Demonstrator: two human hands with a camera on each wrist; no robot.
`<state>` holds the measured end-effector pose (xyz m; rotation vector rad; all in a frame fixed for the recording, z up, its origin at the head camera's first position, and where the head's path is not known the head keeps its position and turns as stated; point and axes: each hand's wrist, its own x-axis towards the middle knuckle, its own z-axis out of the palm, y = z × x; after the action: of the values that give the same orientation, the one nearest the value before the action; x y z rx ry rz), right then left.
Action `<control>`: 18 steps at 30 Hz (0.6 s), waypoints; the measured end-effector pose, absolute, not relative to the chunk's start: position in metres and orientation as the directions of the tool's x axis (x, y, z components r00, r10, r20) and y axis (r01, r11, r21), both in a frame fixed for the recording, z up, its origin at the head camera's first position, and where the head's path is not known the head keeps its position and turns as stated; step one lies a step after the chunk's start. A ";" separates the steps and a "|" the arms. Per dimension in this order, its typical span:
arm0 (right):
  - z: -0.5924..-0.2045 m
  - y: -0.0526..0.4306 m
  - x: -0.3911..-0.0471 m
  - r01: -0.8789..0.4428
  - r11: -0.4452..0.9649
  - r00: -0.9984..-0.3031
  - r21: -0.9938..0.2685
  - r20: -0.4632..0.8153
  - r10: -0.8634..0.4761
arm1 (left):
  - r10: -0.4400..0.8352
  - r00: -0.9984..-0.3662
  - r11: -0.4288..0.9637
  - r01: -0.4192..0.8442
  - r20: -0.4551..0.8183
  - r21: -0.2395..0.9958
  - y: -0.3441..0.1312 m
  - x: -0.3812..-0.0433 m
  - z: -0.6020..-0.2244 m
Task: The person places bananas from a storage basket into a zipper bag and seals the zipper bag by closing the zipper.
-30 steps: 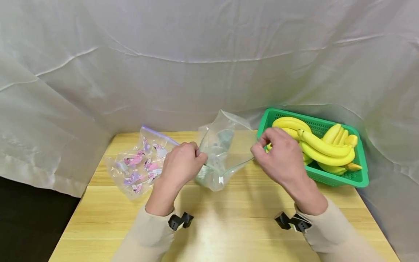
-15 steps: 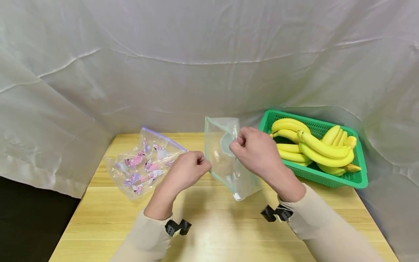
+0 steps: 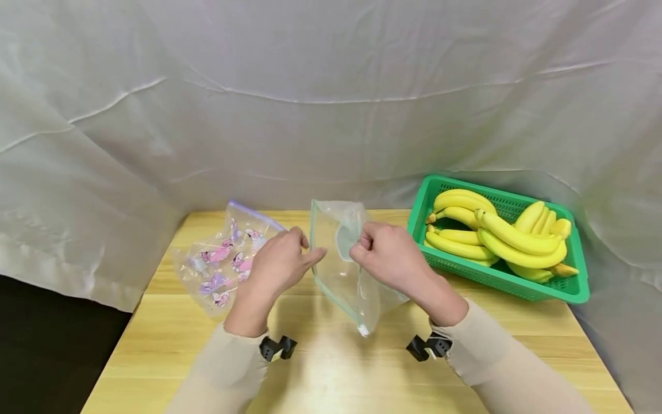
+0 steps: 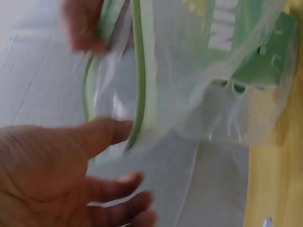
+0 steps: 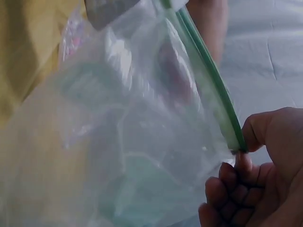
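Note:
Between the two hands hangs a clear zip bag [image 3: 333, 273] with a green zip edge [image 4: 138, 71] and a white slider [image 3: 364, 330] at its near end. My right hand [image 3: 393, 256] pinches the green edge between thumb and index finger, its other fingers curled, as the right wrist view shows. On the opposite side, my left hand [image 3: 279, 259] has its thumb straight against the zip edge. Its fingers stand apart from the thumb, below the bag's mouth in the left wrist view. Pale green print shows on the bag's side.
Left of the hands lies a second clear bag [image 3: 212, 261] with pink and purple cartoon prints and a purple zip, partly behind my left hand. A green basket [image 3: 509, 287] of several yellow bananas [image 3: 517, 238] stands at the right. Grey cloth [image 3: 331, 144] hangs behind the wooden table.
My right hand has moved left, away from the basket, and the bag has swung round with its slider end nearer me. My left thumb has parted from its fingers.

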<state>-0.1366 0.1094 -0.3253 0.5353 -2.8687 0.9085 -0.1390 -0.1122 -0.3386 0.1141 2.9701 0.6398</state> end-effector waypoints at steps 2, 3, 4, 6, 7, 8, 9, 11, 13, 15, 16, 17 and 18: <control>-0.326 0.105 -0.131 -0.377 0.751 -0.925 -0.542 0.180 -0.334 | 0.076 -0.997 0.911 0.058 -0.029 0.409 -0.098 -0.146 -0.340; -0.327 0.104 -0.129 -0.394 0.745 -0.918 -0.538 0.183 -0.353 | 0.070 -0.998 0.919 0.062 -0.006 0.389 -0.093 -0.149 -0.342; -0.327 0.103 -0.126 -0.408 0.740 -0.911 -0.534 0.181 -0.371 | 0.068 -0.998 0.928 0.067 0.012 0.365 -0.088 -0.153 -0.345; -0.327 0.103 -0.120 -0.427 0.730 -0.899 -0.533 0.168 -0.403 | 0.066 -0.997 0.948 0.074 0.034 0.310 -0.081 -0.160 -0.352; -0.326 0.103 -0.118 -0.431 0.725 -0.895 -0.537 0.157 -0.417 | 0.062 -0.997 0.960 0.073 0.049 0.270 -0.080 -0.164 -0.356; -0.325 0.103 -0.116 -0.430 0.721 -0.894 -0.544 0.143 -0.426 | 0.057 -0.997 0.970 0.069 0.060 0.232 -0.080 -0.168 -0.359; -0.324 0.105 -0.114 -0.427 0.716 -0.893 -0.552 0.130 -0.432 | 0.050 -0.997 0.978 0.062 0.063 0.200 -0.080 -0.172 -0.362; -0.322 0.106 -0.115 -0.396 0.714 -0.901 -0.578 0.097 -0.422 | 0.031 -0.998 0.987 0.039 0.053 0.157 -0.085 -0.178 -0.365; -0.323 0.109 -0.119 -0.348 0.717 -0.919 -0.603 0.071 -0.387 | 0.017 -1.000 0.988 0.019 0.016 0.156 -0.090 -0.182 -0.364; -0.325 0.113 -0.125 -0.287 0.719 -0.942 -0.633 0.048 -0.333 | 0.016 -0.999 0.977 0.009 -0.028 0.212 -0.094 -0.184 -0.360; -0.327 0.116 -0.128 -0.248 0.715 -0.953 -0.653 0.032 -0.301 | 0.020 -0.999 0.966 0.007 -0.048 0.258 -0.096 -0.184 -0.358; -0.329 0.119 -0.132 -0.215 0.705 -0.962 -0.676 0.021 -0.273 | 0.024 -0.998 0.952 0.003 -0.063 0.306 -0.098 -0.183 -0.356; -0.330 0.121 -0.135 -0.182 0.689 -0.969 -0.702 0.009 -0.246 | 0.028 -0.997 0.936 0.001 -0.072 0.353 -0.099 -0.182 -0.354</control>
<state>-0.1346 0.1211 -0.3299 0.3767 -2.9656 1.2171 -0.1818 -0.0987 -0.3540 0.0224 3.0162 0.5503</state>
